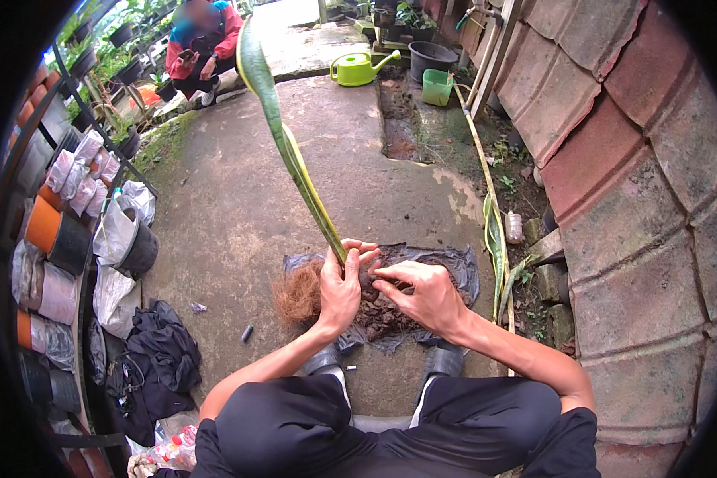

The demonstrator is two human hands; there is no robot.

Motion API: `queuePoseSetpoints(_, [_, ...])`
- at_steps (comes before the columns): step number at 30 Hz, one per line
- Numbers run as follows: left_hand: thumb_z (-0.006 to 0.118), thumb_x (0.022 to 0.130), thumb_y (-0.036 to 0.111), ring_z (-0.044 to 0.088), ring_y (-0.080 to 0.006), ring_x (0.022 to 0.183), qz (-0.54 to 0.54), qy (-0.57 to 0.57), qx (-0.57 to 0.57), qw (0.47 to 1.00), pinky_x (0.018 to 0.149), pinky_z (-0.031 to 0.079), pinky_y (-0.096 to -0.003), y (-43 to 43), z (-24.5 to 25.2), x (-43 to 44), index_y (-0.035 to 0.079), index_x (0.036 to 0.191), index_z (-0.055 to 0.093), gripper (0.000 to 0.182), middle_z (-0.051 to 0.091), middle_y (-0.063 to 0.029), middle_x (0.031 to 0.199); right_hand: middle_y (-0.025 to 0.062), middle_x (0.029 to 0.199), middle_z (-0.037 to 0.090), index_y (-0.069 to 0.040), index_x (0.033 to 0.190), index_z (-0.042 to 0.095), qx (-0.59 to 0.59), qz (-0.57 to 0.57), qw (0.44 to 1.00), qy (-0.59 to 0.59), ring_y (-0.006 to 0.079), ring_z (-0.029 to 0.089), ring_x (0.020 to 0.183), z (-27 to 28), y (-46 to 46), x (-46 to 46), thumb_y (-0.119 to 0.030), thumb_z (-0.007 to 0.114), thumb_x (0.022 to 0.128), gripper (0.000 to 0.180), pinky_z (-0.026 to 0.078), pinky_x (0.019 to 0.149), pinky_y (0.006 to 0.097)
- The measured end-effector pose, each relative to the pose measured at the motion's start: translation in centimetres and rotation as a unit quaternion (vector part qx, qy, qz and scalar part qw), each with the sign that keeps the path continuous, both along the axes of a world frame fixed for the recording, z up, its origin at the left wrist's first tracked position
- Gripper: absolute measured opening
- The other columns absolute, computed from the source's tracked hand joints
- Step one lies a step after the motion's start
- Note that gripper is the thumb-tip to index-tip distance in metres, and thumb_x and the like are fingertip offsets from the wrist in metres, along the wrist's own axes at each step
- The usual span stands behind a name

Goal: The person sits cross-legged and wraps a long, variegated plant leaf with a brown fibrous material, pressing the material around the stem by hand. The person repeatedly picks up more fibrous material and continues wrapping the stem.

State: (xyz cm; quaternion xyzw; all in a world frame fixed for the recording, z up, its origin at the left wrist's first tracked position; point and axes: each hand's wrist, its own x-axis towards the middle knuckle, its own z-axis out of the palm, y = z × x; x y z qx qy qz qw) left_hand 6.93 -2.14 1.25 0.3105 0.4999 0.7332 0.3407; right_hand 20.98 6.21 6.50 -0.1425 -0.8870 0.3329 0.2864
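Observation:
My left hand (342, 293) grips the lower end of a long snake plant leaf (305, 185), green with yellow edges, which rises up and leans to the left. Close to its right is my right hand (427, 293), thumb and fingertips brought together near the leaf's base; whether something small is pinched there I cannot tell. Below both hands, dark crumbly soil (385, 319) lies on a black plastic sheet (467, 266). A tuft of brown coconut fibre (297, 293) sits at the sheet's left side, partly behind my left wrist.
Ahead stand a lime-green watering can (354, 70), a green plastic container (437, 88) and a black tub (431, 58). More snake plant leaves (495, 245) lie at right beside a bamboo pole (477, 140). Pots (137, 245) line the left; a person (200, 51) crouches at upper left.

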Motion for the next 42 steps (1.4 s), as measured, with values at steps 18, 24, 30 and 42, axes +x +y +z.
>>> queuePoseSetpoints(18, [0.04,0.105,0.021,0.062,-0.0291,0.111,-0.017,-0.044,0.025,0.999,0.092,0.056,-0.041,0.2,0.5,0.1,0.002,0.118,0.044,0.023,0.06,-0.0179,0.113,0.0138,0.099,0.072,-0.002,0.1,0.072,-0.099,0.0,0.995,-0.004,0.0238,0.07,0.091,0.0,-0.5,0.3,-0.015,0.078,0.078,0.026,0.056,0.08,0.0326])
queuePoseSetpoints(24, [0.04,0.105,0.023,0.063,-0.0285,0.109,-0.007,-0.034,0.041,0.999,0.092,0.056,-0.0415,0.3,0.3,0.3,0.003,0.116,0.043,0.023,0.06,-0.0173,0.111,0.0152,0.098,0.072,-0.003,0.101,0.074,-0.077,-0.001,0.997,0.028,0.0241,0.071,0.091,-0.5,-0.2,0.2,-0.015,0.078,0.079,0.026,0.056,0.08,0.0325])
queuePoseSetpoints(30, [0.039,0.105,0.024,0.063,-0.0269,0.104,0.001,-0.037,0.065,0.997,0.091,0.056,-0.0417,0.4,0.6,0.4,0.004,0.11,0.042,0.021,0.062,-0.0166,0.106,0.0159,0.099,0.072,-0.003,0.105,0.073,-0.09,0.007,0.995,0.038,0.0237,0.071,0.09,-1.1,-0.3,0.2,-0.015,0.076,0.081,0.027,0.056,0.079,0.0321])
queuePoseSetpoints(42, [0.034,0.106,0.032,0.066,-0.0257,0.093,0.043,0.009,0.019,0.999,0.084,0.056,-0.04,0.3,0.8,1.0,0.002,0.108,0.045,0.032,0.062,-0.0121,0.096,0.0167,0.097,0.072,-0.001,0.103,0.073,-0.092,-0.005,0.994,0.051,0.0219,0.071,0.088,-1.4,-0.4,-0.3,-0.015,0.079,0.079,0.028,0.057,0.078,0.0306])
